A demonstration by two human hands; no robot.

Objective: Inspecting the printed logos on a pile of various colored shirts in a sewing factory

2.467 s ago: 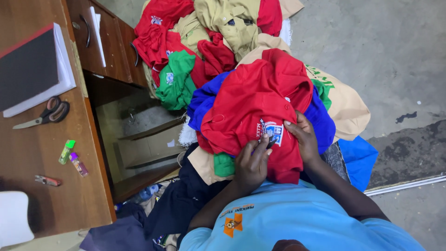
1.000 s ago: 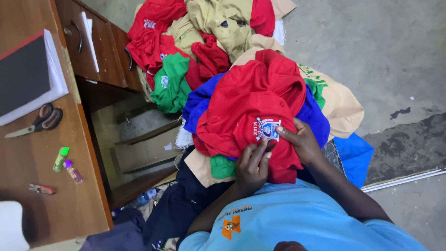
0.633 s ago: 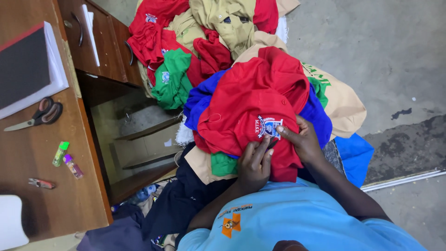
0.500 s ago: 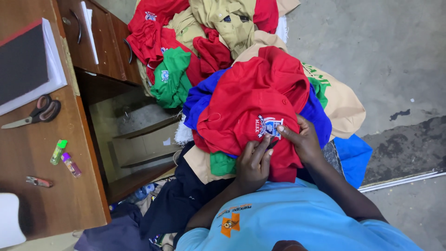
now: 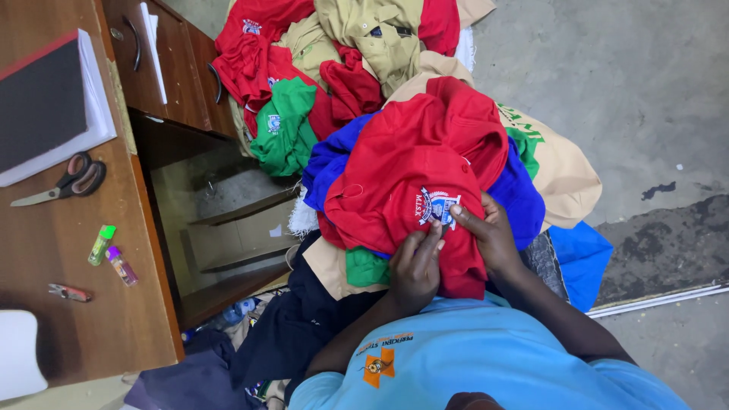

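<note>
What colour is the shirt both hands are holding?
Red shirt, with a small badge, held by left hand and right hand; head view.

The person wears a light blue shirt [image 5: 486, 357] with a small orange emblem [image 5: 377, 366] on its front; both forearms are bare.

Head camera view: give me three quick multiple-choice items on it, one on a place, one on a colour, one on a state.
1. Where do the scissors lie?
A. on the wooden desk
B. on the floor
C. on the clothes

2. What colour is the shirt under both hands?
A. green
B. red
C. tan

3. What are the left hand and right hand doing?
A. hanging free
B. holding scissors
C. pressing the shirt's badge

Key: 1 A, they rest beside the book; 2 B, red cloth shows around the fingers; 3 C, fingertips meet at the badge.
</note>
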